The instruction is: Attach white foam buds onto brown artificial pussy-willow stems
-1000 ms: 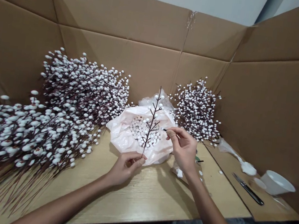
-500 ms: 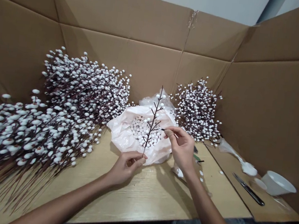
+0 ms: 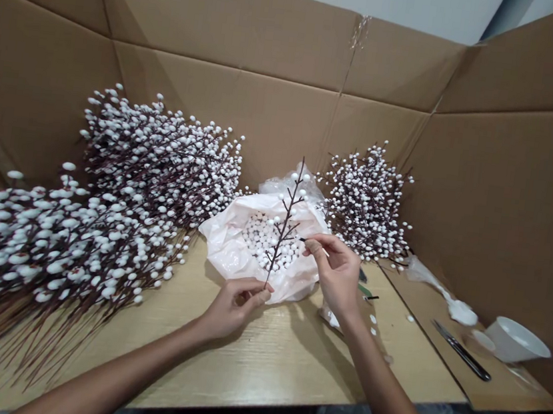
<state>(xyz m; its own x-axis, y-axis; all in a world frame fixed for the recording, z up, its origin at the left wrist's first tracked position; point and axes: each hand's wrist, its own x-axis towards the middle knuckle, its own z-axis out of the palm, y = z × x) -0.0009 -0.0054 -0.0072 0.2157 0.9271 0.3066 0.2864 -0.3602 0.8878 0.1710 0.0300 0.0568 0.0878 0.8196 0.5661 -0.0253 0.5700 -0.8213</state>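
My left hand (image 3: 240, 305) pinches the lower end of a dark brown artificial twig (image 3: 282, 231), which stands nearly upright. A few white berries (image 3: 291, 193) sit on its upper side shoots, while several lower shoots look bare. With thumb and forefinger closed, my right hand (image 3: 333, 268) grips a small dark stick (image 3: 303, 240) whose tip points at the twig's right-hand shoots. Whether that tip touches them I cannot tell. Behind the twig lies an opened white plastic bag (image 3: 224, 244) holding many loose white berries (image 3: 260, 235).
Finished-looking berry branches lie in a large heap (image 3: 161, 159) at left and a smaller heap (image 3: 368, 201) at right. A knife (image 3: 460, 350), a white plastic cup (image 3: 517, 340) and a white-ended spoon-like item (image 3: 460, 311) are on the right. Cardboard walls (image 3: 228, 26) surround the wooden table (image 3: 235, 376).
Both hands hold nearly the same pose around the twig. The whole view has shifted very slightly.
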